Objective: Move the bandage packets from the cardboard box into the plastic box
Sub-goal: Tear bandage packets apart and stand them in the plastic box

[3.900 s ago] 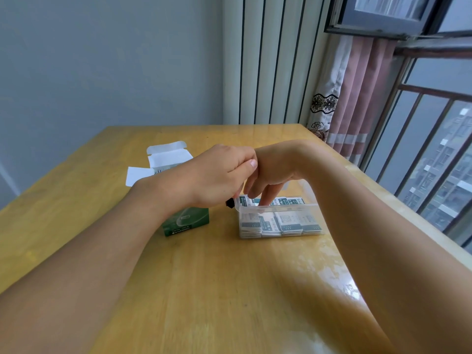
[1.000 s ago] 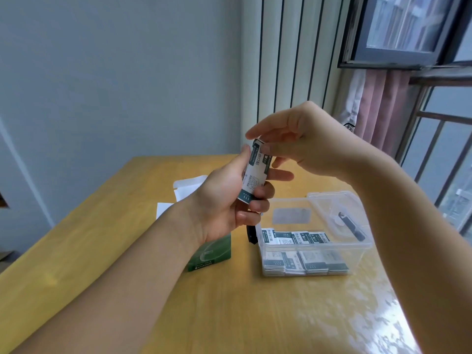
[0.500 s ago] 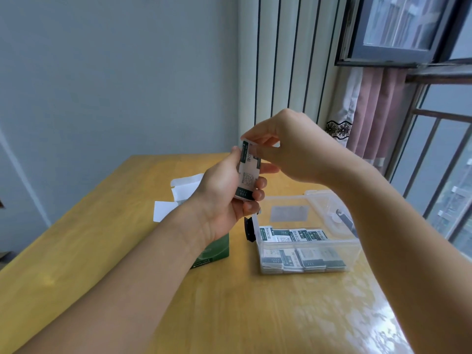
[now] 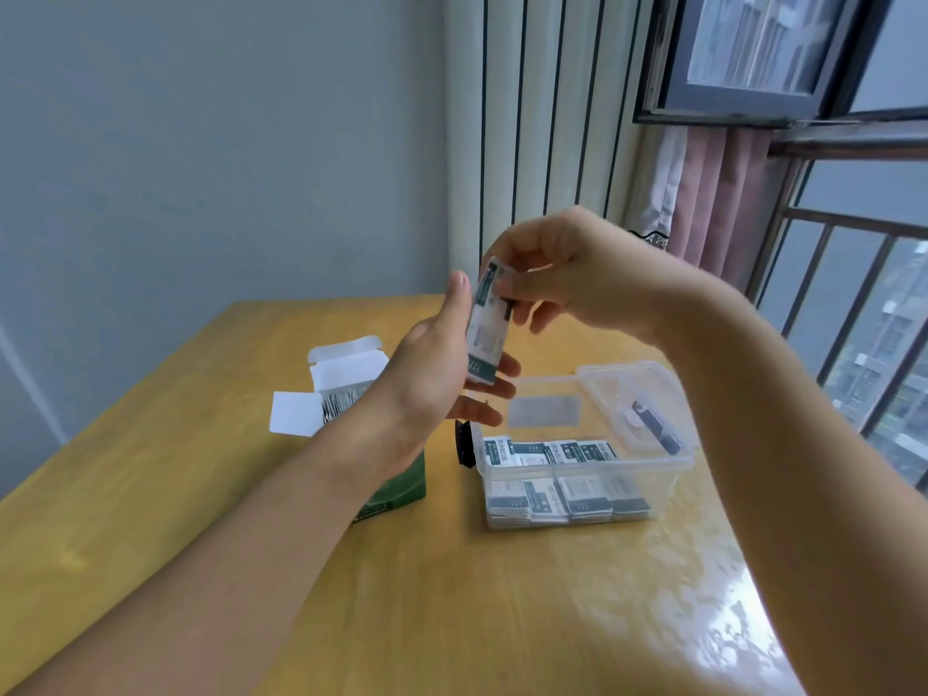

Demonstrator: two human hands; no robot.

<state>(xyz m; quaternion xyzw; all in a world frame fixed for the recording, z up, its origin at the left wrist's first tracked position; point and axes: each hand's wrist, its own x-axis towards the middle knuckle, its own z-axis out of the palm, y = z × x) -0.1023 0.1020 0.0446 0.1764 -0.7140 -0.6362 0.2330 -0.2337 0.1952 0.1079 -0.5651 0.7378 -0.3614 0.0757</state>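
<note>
Head view is showing the left hand (image 4: 432, 379) cradling a stack of bandage packets (image 4: 486, 330) above the desk (image 4: 502, 595), while the right hand (image 4: 567, 278) is pinching its top. Next, probably, lowering them into the plastic box (image 4: 582, 464); more are waiting in the cardboard box (image 4: 346, 389).

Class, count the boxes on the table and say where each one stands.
2. The green cardboard box stands on the left, flaps open, partly behind the left forearm. The clear plastic box stands to its right, lid open, packets inside. None seem hidden.
</note>
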